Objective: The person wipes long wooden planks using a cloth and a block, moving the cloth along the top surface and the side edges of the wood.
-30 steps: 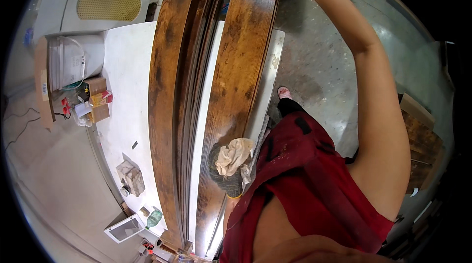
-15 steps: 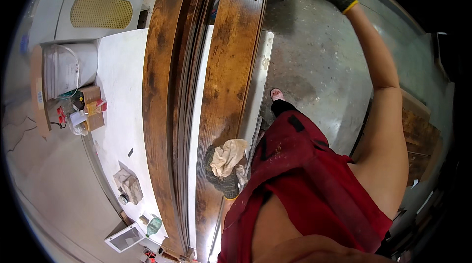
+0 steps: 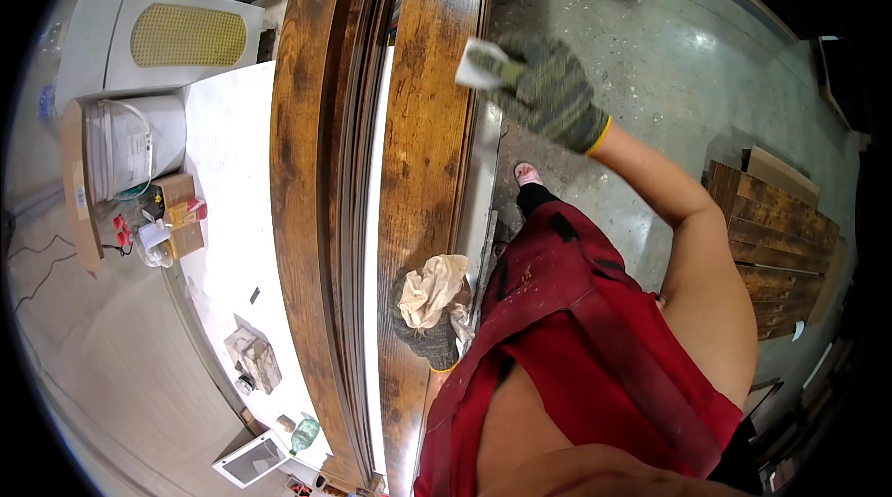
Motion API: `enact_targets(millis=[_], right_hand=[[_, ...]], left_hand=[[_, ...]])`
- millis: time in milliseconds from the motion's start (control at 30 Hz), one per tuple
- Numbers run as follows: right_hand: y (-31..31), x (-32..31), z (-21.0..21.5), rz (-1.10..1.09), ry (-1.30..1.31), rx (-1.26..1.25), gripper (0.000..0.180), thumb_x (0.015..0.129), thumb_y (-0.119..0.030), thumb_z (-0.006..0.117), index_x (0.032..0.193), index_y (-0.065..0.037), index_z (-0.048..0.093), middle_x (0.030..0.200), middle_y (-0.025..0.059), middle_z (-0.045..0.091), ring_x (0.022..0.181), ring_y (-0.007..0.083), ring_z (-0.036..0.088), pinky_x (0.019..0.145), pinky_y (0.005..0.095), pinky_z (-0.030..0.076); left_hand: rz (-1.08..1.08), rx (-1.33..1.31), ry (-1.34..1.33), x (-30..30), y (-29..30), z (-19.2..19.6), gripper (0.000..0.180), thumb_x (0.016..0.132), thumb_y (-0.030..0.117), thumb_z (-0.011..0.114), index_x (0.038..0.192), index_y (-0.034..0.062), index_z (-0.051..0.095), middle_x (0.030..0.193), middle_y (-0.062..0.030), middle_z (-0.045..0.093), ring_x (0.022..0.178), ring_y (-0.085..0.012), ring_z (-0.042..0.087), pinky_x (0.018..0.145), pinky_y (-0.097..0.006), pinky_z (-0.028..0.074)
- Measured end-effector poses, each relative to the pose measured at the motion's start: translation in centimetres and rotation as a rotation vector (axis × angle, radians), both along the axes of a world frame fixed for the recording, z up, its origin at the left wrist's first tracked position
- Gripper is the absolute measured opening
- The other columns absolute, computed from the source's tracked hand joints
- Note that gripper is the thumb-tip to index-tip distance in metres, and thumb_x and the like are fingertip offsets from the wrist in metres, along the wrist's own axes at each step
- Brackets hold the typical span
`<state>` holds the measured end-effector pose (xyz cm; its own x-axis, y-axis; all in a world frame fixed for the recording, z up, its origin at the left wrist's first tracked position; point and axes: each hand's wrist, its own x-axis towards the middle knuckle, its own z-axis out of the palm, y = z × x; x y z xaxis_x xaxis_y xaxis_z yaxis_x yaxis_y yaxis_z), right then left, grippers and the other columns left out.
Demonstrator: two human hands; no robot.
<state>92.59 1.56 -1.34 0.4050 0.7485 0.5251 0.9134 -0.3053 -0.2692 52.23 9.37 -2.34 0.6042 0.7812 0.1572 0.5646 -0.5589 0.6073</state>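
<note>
Our right hand (image 3: 544, 88), gloved, pinches a small white pad (image 3: 478, 65) at 12 o'clock, at the right edge of the stained plank (image 3: 423, 153). Our left hand (image 3: 429, 320), at 6 o'clock, grips a rag (image 3: 432, 288) and rests on the plank, probably to steady it.
</note>
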Motion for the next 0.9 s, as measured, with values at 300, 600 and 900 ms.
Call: enact_targets(millis=[300,600,900], right_hand=[[2.6,13.6,-3.0,-0.006,-0.418,0.091,0.04,0.093,-0.035,0.058,0.133,-0.029,0.058,0.141,-0.0047,0.054,0.112,0.024,0.06,0.096,0.035,0.048],[4.5,14.9,-1.0,-0.193,-0.463,0.107,0.024,0.089,-0.035,0.063,0.111,-0.03,0.071,0.113,0.0027,0.069,0.098,0.0255,0.064,0.08,0.0401,0.053],[1.3,0.6,-0.4,0.04,-0.348,0.036,0.04,0.09,-0.035,0.06,0.127,-0.021,0.061,0.118,0.0093,0.063,0.102,0.0301,0.06,0.088,0.044,0.047]], left_hand=[[-0.008,0.004,-0.004,-0.1,0.0,0.1,0.041,0.086,0.027,0.067,0.119,0.0037,0.059,0.11,-0.0138,0.062,0.099,-0.0307,0.061,0.086,-0.04,0.049],[0.031,0.055,-0.029,-2.3,-0.1,-0.2,0.042,0.086,0.027,0.067,0.12,0.0033,0.058,0.112,-0.0145,0.061,0.1,-0.0315,0.061,0.087,-0.04,0.048],[0.166,0.19,0.005,-9.6,-2.0,0.9,0.044,0.087,0.028,0.067,0.121,0.0028,0.057,0.114,-0.0152,0.061,0.102,-0.0322,0.06,0.088,-0.041,0.048]])
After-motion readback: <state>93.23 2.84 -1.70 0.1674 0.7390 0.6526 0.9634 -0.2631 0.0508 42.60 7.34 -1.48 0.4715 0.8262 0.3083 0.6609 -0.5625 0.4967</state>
